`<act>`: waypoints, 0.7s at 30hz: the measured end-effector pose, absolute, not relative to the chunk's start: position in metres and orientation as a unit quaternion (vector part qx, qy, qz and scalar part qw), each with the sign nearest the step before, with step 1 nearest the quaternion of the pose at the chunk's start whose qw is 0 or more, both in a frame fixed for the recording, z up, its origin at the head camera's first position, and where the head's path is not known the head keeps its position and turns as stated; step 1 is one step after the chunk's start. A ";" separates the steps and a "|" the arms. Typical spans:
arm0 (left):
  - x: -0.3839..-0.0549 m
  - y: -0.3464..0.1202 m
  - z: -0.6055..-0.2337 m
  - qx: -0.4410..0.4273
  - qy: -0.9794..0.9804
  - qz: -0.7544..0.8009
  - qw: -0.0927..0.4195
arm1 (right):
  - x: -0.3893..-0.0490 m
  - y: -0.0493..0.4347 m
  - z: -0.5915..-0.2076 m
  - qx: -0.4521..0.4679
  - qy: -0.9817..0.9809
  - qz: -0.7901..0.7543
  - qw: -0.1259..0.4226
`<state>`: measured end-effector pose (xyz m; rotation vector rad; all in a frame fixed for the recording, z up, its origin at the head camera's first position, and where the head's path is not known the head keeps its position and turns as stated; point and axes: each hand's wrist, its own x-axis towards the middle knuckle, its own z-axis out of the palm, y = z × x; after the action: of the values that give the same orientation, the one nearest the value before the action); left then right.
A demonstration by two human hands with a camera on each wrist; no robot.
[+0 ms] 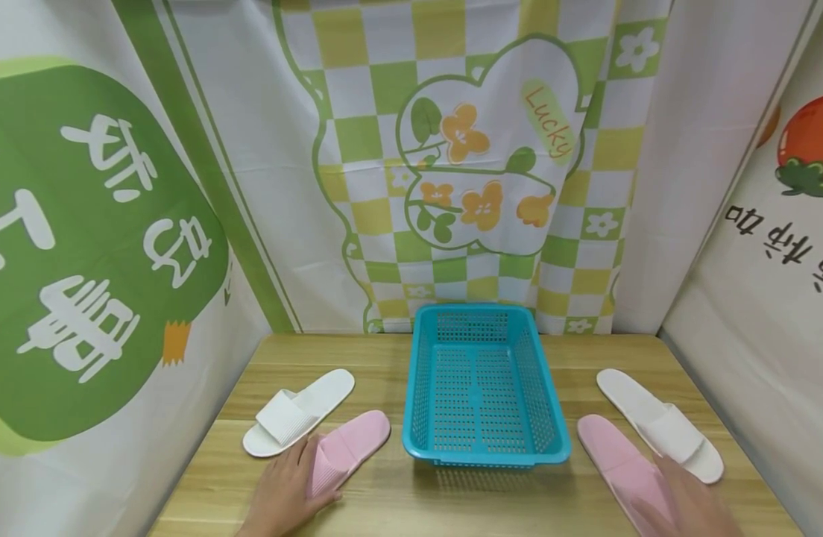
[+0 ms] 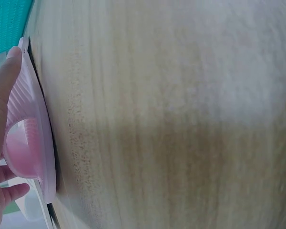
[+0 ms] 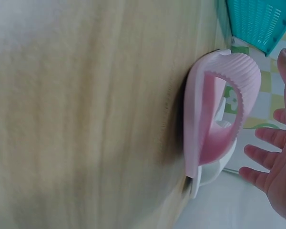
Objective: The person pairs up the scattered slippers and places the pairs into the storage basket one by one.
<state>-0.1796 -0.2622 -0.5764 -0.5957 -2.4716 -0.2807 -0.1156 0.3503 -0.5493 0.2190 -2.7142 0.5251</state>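
Note:
On the left of the head view lies a pink slipper, with my left hand over its strap end. In the left wrist view the thumb runs along the pink strap, and the other fingers spread past its far side. Another pink slipper lies on the right. My right hand is beside it, blurred in the head view. The right wrist view shows that hand's fingers spread apart, with a gap between them and the arched pink strap.
A blue-green plastic basket stands between the two pairs on the wooden table. One white slipper lies beyond the left pink one, and another white slipper beyond the right one. Printed cloth hangs behind and at both sides.

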 end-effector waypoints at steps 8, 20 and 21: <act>-0.179 -0.261 -0.576 -0.210 -0.932 -0.118 0.269 | -0.115 0.351 -0.557 0.066 -0.969 0.170 0.167; -0.178 -0.262 -0.581 -0.219 -0.930 -0.115 0.271 | -0.118 0.349 -0.573 0.040 -0.970 0.166 0.172; -0.178 -0.262 -0.581 -0.219 -0.930 -0.116 0.271 | -0.118 0.348 -0.574 0.041 -0.969 0.168 0.178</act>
<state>-0.1777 -0.2615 -0.5812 -0.5888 -2.5059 -0.3126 -0.1183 0.3481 -0.5743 0.1149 -2.7397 0.4738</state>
